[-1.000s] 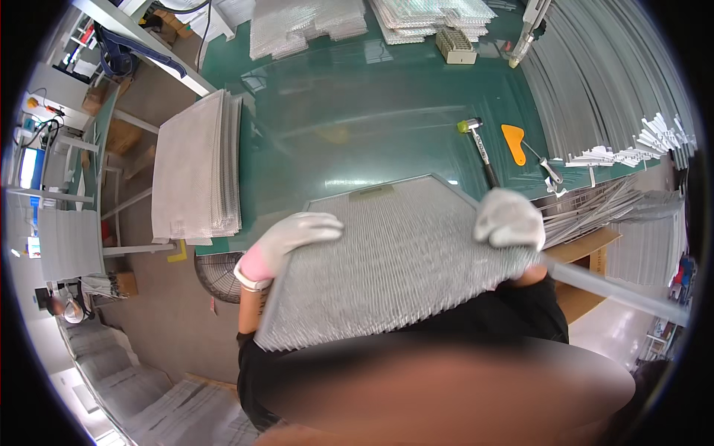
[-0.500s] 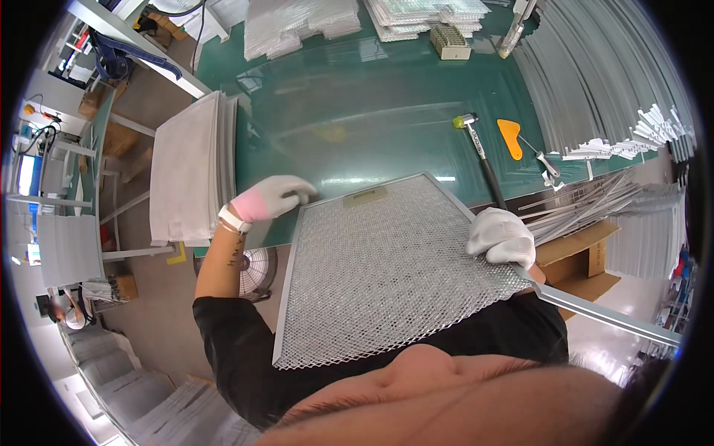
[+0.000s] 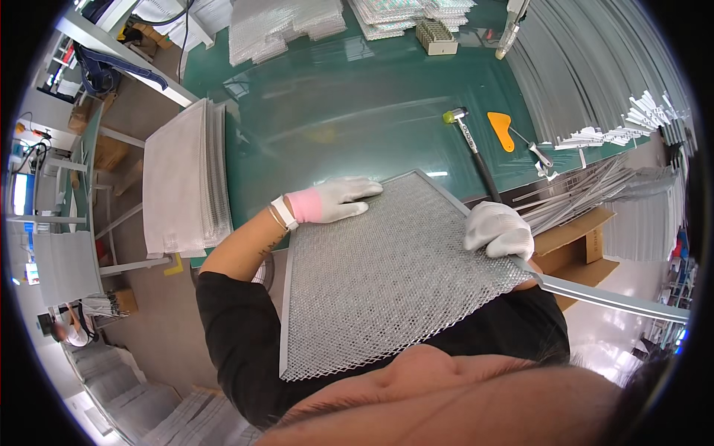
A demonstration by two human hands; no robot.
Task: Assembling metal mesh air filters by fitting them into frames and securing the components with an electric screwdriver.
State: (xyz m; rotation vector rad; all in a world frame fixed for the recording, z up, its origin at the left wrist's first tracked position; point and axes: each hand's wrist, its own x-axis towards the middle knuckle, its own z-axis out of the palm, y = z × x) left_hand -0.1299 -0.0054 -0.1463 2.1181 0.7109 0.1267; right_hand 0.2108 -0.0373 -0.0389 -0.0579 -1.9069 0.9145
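Note:
A silvery metal mesh panel (image 3: 394, 279) reaches from the green table's near edge back toward my body. Thin metal channel strips edge its left, far and right sides, while the side nearest me shows bare mesh. My left hand (image 3: 335, 201), in a white glove with a pink cuff, lies flat with fingers stretched over the panel's far left part. At the right side my gloved right hand (image 3: 498, 230) is closed around the metal frame strip (image 3: 610, 295), whose free end sticks out to the right, away from the mesh.
A mallet (image 3: 474, 149) with a yellow-green tip, an orange scraper-like piece (image 3: 501, 131) and a screwdriver (image 3: 537, 153) lie at the table's right. Stacked mesh sheets (image 3: 182, 178) stand left. Metal strips (image 3: 595, 67) fill the far right, above an open cardboard box (image 3: 569, 256).
My left hand has moved right from the panel's far left corner and now lies flat on the mesh. The right hand keeps its grip on the strip. The view has shifted slightly.

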